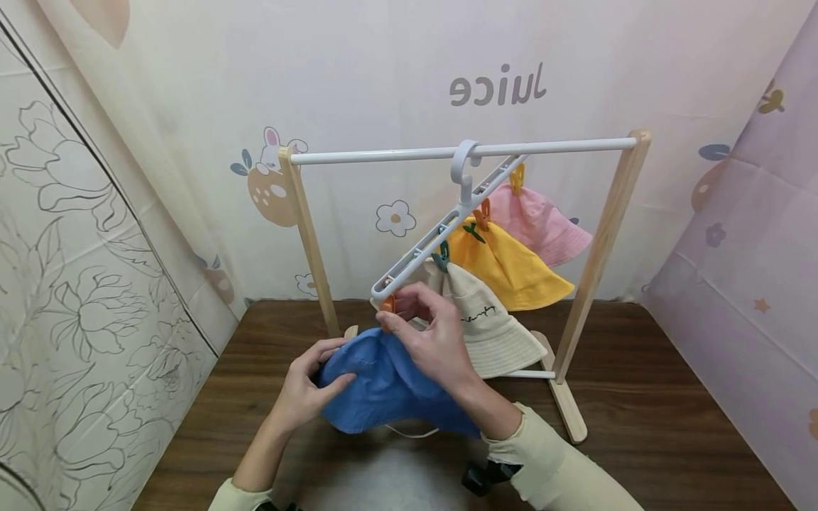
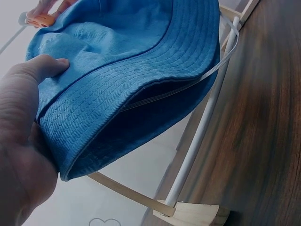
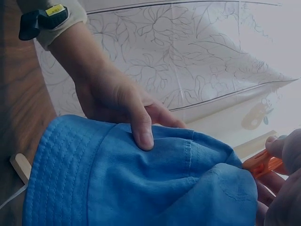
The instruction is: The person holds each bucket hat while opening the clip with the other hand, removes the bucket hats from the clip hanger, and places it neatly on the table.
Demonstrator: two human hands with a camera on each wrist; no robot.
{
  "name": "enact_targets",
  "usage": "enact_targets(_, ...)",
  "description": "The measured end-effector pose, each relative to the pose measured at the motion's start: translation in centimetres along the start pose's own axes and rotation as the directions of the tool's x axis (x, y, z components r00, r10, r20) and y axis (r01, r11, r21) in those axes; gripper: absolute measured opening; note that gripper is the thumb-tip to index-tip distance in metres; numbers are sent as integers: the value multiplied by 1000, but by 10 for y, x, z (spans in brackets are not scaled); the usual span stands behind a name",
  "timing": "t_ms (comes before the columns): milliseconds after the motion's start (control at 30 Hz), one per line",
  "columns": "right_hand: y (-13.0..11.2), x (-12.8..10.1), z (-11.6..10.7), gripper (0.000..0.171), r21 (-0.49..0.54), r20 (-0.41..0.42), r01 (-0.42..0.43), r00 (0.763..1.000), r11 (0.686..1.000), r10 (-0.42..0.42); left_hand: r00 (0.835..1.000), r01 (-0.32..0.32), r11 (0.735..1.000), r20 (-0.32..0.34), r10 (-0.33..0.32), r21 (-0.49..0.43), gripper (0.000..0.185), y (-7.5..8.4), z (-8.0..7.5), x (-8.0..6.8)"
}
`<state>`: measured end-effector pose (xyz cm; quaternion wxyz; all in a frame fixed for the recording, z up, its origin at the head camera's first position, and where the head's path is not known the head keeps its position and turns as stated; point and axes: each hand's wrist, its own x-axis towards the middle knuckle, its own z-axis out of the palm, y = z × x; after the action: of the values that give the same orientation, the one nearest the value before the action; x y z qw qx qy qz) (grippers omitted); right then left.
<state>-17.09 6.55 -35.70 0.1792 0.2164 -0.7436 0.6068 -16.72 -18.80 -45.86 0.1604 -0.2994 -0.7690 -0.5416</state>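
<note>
A blue bucket hat [image 1: 377, 387] hangs at the near end of the white clip hanger [image 1: 418, 252], its crown up at an orange clip [image 1: 387, 305]. My right hand [image 1: 437, 341] pinches that clip between thumb and fingers. On the hat's left side my left hand [image 1: 313, 383] grips the fabric, thumb on the outer face, as the left wrist view shows with the thumb [image 2: 49, 66] on the crown. In the right wrist view the orange clip [image 3: 263, 162] sits on the crown's tip. A thin white cord [image 2: 188, 84] runs from under the brim.
Cream [image 1: 492, 326], yellow [image 1: 511, 266] and pink [image 1: 537, 220] hats hang from clips farther along the hanger. The hanger hooks over the white bar [image 1: 383, 155] of a wooden-legged rack [image 1: 601, 262] on a dark wood table [image 1: 658, 397]. Printed curtains surround it.
</note>
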Motion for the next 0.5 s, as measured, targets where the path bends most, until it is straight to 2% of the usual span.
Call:
enact_targets(200,-1,0,-1,23,4,0,-2,1000,1000,2,1000,-10,1000,-4,10,-17,51,-2,0,-2)
enact_targets(500,-3,-1,-1,24,87,31,-50,998,995,47,999,-50,998,-11,49,-49,48,-1,-3,-4)
